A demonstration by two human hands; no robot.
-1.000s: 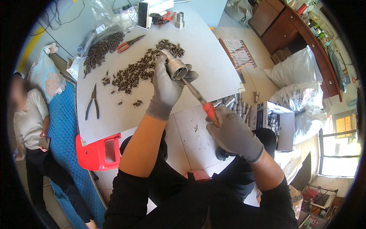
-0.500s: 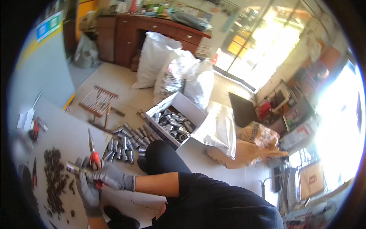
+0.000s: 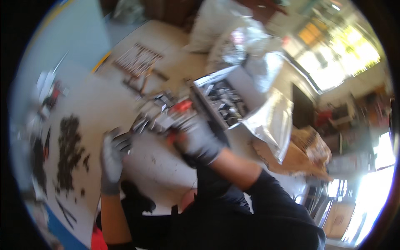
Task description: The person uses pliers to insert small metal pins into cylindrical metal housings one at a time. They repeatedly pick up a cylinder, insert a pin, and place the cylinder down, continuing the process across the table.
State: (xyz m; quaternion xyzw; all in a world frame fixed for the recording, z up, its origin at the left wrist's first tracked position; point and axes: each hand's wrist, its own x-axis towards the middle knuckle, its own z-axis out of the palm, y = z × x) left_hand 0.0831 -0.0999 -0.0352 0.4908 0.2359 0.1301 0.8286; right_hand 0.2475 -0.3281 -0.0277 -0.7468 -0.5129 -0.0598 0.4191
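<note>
Both hands wear grey gloves with darker palms. My right hand (image 3: 199,139) is smeared by motion and closed around red-handled pliers (image 3: 182,106). The pliers' jaws cannot be made out against the pile of shiny metal tube fittings (image 3: 160,109) behind them. Beside the work surface, my left hand (image 3: 111,160) is raised with its fingers bent and apart, and I see nothing held in it. A heap of small dark scraps (image 3: 68,154) lies on the pale work surface (image 3: 93,104), left of that hand.
An open carton (image 3: 204,106) of metal fittings stands beyond my right hand. White sacks (image 3: 221,25) stand behind it, and a silvery bag (image 3: 273,125) and brown sack (image 3: 300,154) lie to the right. A wooden rack (image 3: 137,60) and a hammer (image 3: 146,80) lie on the floor.
My hands have come apart; the right moved right and forward with the pliers. The metal tube formerly between them no longer shows in either hand. The whole view has shifted.
</note>
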